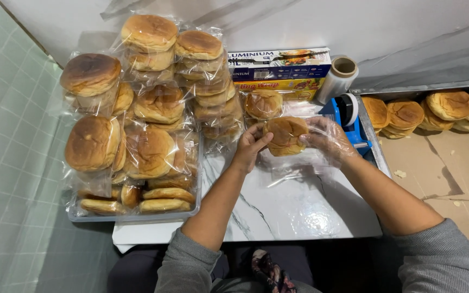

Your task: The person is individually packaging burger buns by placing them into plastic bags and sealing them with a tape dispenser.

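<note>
The burger bun (285,135) sits directly between the two hands, just above the marble-patterned tabletop (289,211), its flat round faces standing nearly upright and turned toward the camera. The left hand (249,147) presses against the bun's left edge, fingers curled on it — a closed hold. The right hand (328,140) is at the bun's right edge, inside or behind the clear plastic bag (299,163) that drapes below; how tightly it pinches I cannot tell. Both hands are equally near. Left of the grip — a tray (137,217) heaped with bagged buns; beyond the right hand, a blue tape dispenser (348,116).
</note>
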